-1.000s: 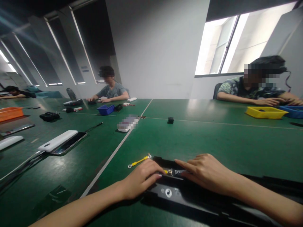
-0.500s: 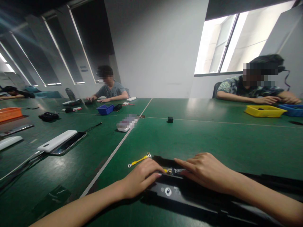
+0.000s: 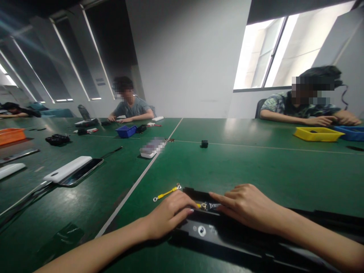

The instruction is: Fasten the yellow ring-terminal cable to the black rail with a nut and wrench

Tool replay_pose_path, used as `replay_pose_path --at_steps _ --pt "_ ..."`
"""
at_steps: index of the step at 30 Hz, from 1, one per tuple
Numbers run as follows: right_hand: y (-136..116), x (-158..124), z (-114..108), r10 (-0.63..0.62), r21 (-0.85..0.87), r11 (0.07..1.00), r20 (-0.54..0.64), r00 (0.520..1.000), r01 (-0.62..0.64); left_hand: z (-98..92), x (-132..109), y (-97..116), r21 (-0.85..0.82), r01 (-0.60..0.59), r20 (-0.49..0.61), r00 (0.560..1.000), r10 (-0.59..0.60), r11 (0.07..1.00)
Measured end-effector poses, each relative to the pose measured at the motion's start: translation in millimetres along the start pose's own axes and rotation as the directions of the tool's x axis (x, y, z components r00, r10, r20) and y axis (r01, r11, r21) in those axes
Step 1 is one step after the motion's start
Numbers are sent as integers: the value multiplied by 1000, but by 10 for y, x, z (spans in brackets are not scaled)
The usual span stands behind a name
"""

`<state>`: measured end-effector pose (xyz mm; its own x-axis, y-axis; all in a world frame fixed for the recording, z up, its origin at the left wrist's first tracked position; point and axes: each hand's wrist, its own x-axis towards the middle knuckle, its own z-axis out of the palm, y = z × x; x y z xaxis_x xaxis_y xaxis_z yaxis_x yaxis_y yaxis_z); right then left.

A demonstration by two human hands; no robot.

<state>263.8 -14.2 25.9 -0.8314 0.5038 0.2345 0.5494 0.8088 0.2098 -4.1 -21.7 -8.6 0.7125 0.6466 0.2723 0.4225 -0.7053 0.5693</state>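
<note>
A long black bar (image 3: 227, 239) lies on the green table (image 3: 241, 167) in front of me. My left hand (image 3: 167, 214) rests on its left end, fingers curled and pressed against a yellow wire terminal (image 3: 203, 206) on the bar. My right hand (image 3: 244, 206) lies over the bar from the right, fingers stretched toward the same terminal, fingertips touching it. A loose yellow wire with ring terminals (image 3: 167, 192) lies on the table just beyond my left hand.
A white power bank and phone (image 3: 74, 171) lie to the left. A small black block (image 3: 204, 143) and a white box (image 3: 152, 148) sit further out. Other people sit at the far side, with a blue bin (image 3: 127, 131) and a yellow bin (image 3: 318, 134).
</note>
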Motion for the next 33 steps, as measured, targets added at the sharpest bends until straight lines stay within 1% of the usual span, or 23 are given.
replay_pose_path --at_steps 4,11,20,25,33 --pt "4 5 -12 7 12 1000 22 1000 -7 -1 -2 7 -5 -1 -2 1000 1 1000" --pt "-2 12 -5 7 50 999 -18 1000 -6 4 3 -10 -15 -6 -7 1000 5 1000" --pt "-8 16 -22 17 33 999 22 1000 -18 -1 -3 9 -22 -10 0 1000 10 1000" --pt "-10 10 -20 9 42 999 -6 1000 -8 4 -5 -8 -16 -8 -3 1000 8 1000" --pt "-15 24 -26 23 57 998 42 999 -26 -1 6 -5 -26 -8 7 1000 8 1000"
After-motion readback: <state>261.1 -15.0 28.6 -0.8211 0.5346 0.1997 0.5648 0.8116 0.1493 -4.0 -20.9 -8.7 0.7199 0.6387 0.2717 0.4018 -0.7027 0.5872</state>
